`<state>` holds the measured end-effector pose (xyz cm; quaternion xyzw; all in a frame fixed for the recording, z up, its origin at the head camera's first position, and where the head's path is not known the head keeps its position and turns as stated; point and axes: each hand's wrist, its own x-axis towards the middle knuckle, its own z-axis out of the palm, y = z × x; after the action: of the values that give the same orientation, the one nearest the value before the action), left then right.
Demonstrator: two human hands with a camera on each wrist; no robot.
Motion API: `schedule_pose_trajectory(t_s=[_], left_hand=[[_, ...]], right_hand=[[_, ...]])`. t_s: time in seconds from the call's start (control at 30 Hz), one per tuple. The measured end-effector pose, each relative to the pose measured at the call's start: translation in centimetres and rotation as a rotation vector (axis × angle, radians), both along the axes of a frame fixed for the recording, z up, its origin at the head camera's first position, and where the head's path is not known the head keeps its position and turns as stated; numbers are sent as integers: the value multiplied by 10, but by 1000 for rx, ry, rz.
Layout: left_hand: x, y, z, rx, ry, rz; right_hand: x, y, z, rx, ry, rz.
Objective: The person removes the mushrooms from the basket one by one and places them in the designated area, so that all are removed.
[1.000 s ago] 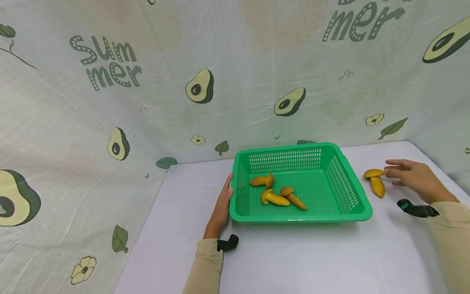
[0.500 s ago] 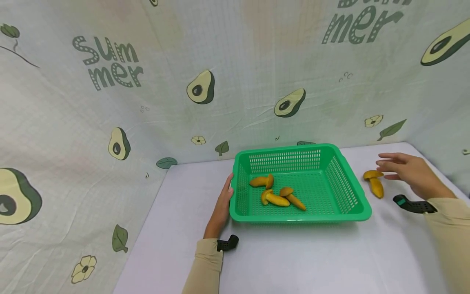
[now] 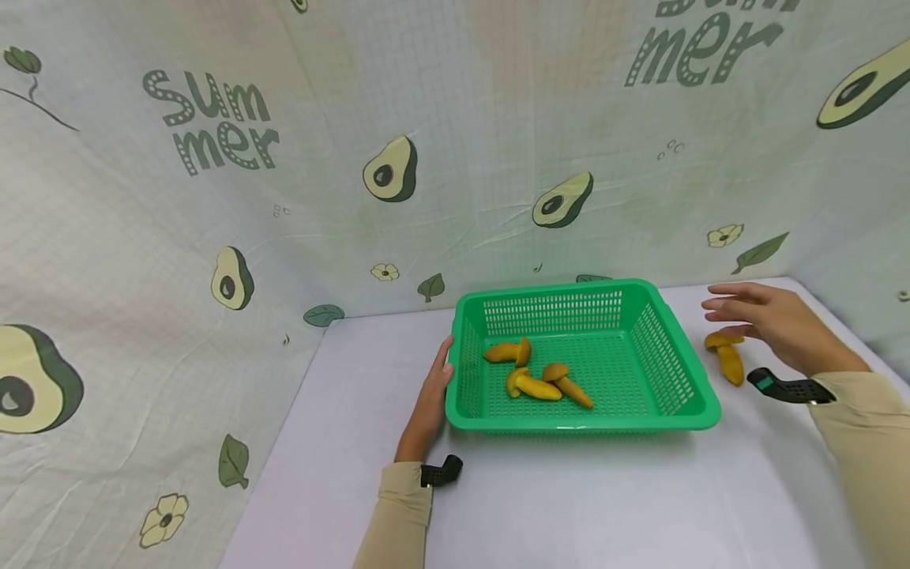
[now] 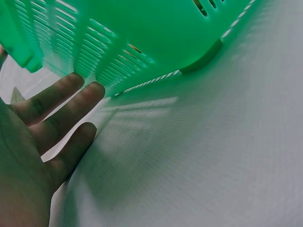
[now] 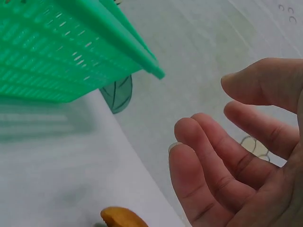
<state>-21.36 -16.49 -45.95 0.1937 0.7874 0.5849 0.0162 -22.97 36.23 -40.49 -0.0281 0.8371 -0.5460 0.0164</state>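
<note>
A green plastic basket (image 3: 583, 421) with slotted walls stands on the white table. Inside, toward its left, lie three toy-like yellow-brown mushrooms, one of them a mushroom (image 3: 569, 386) with its stem pointing to the front right. My left hand (image 3: 429, 403) is at the basket's left side, its fingers (image 4: 71, 113) extended with the tips right at the slotted wall. To the right of the basket another mushroom (image 3: 730, 363) lies on the table. My right hand (image 3: 782, 325) is over its cap, fingers parted and gently bent, nothing between them; part of the cap is hidden.
The white table (image 3: 569, 498) reaches back to a hanging cloth (image 3: 469, 158) printed with avocados, leaves and lettering. The cloth also runs along the left and right sides. Black wrist cameras (image 3: 442, 471) sit on both wrists.
My right hand has moved left and farther back, from beside the mushroom to over its cap. The left hand, the basket and the mushrooms have stayed put.
</note>
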Motion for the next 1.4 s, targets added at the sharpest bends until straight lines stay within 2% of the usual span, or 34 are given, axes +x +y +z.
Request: schedule_pose_trajectory(t_s=[0.33, 0.47, 0.73, 1.13, 1.4], left_hand=[[-1, 0, -4, -3, -8, 2], [-1, 0, -4, 0, -8, 19], [-2, 1, -6, 0, -3, 20], [-1, 2, 2, -32, -29, 18], [2, 4, 6, -38, -8, 22]], right_hand=[[-7, -18, 12, -9, 0, 49], [-10, -26, 17, -46, 3, 73], [-14, -43, 20, -38, -32, 92], [-22, -69, 30, -75, -56, 145], [-26, -84, 30, -98, -70, 180]])
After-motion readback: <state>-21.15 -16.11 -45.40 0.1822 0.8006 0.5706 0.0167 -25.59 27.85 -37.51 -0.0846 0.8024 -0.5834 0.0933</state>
